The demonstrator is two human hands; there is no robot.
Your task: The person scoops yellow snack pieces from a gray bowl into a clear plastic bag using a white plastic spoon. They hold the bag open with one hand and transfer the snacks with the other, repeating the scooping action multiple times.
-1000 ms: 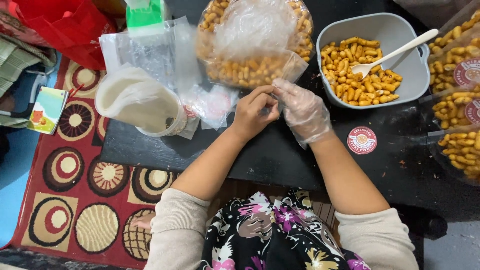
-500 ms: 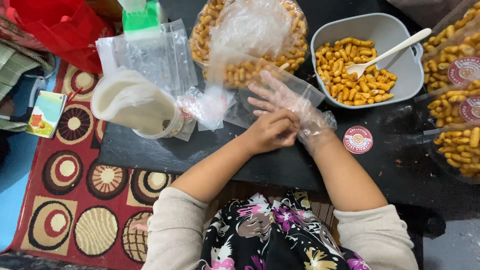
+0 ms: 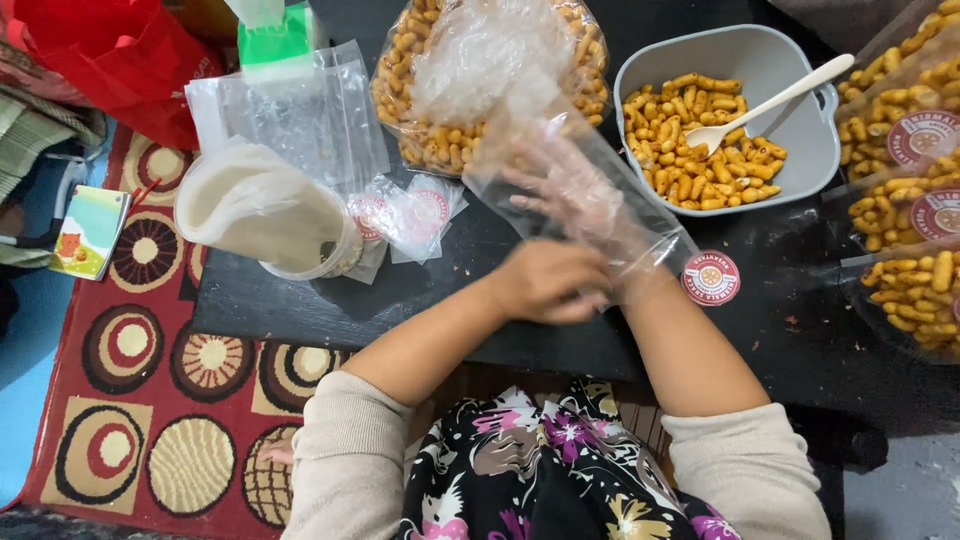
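Now right hand (image 3: 575,190) spread deeper inside clear bag (image 3: 640,225), left hand (image 3: 550,283) still gripping its mouth.

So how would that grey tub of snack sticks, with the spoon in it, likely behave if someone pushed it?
The grey tub looks like rigid plastic, so it would probably slide across the black table without flexing. It is only about half full of snack sticks, so likely light. The white spoon leans over the rim and could tip out if jolted.

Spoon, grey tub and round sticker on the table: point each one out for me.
Spoon (image 3: 775,100), head view, middle of its pale handle.
Grey tub (image 3: 825,150), head view, bare right inner wall.
Round sticker (image 3: 710,278), head view, centre of the red disc.
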